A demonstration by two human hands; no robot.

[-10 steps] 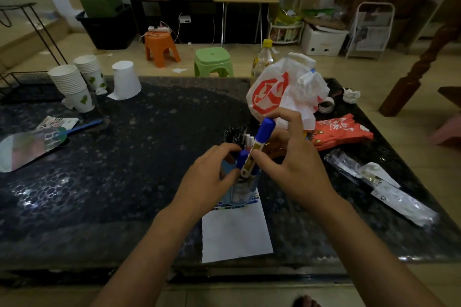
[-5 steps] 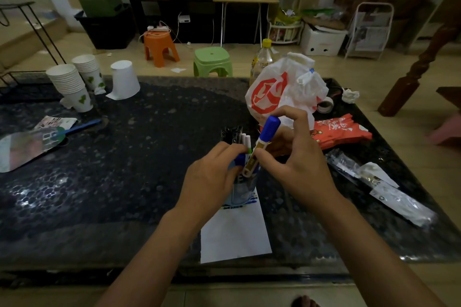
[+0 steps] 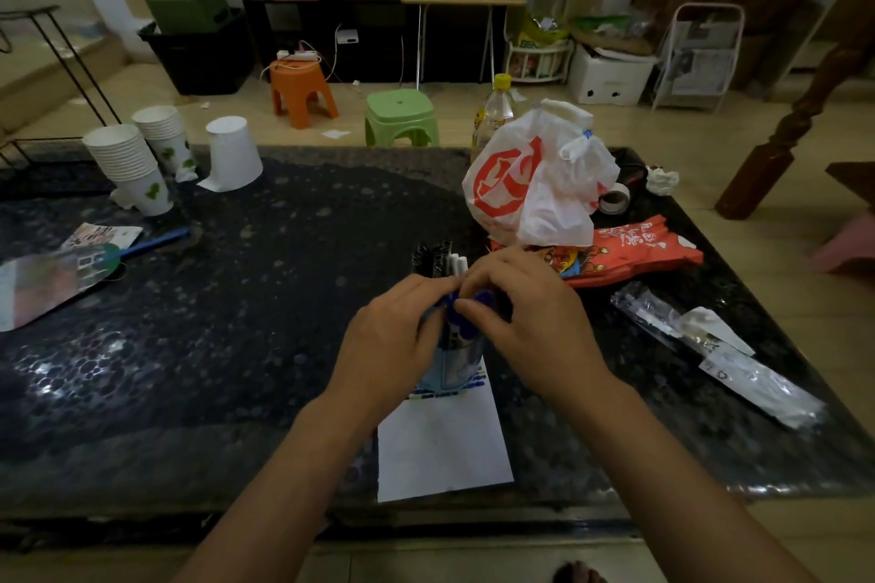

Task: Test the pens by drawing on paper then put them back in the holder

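A clear pen holder (image 3: 454, 365) stands on the dark table at the top edge of a white sheet of paper (image 3: 442, 445) with blue scribbles along its far end. Black and white pens (image 3: 440, 258) stick up from its far side. My right hand (image 3: 525, 312) pinches the blue cap of a marker (image 3: 480, 298) that sits low in the holder. My left hand (image 3: 393, 336) curls round the holder's left side, fingers at the rim. The marker's body is hidden by my hands.
A white and red plastic bag (image 3: 535, 185), red packets (image 3: 634, 251) and clear wrapped packets (image 3: 710, 346) lie to the right. Stacked paper cups (image 3: 132, 161) and a hand fan (image 3: 52, 275) are at the left. A bottle (image 3: 492, 114) stands behind the bag.
My right hand has lowered the blue marker from above the holder down into it, so only its cap shows. My left hand has stayed on the holder.
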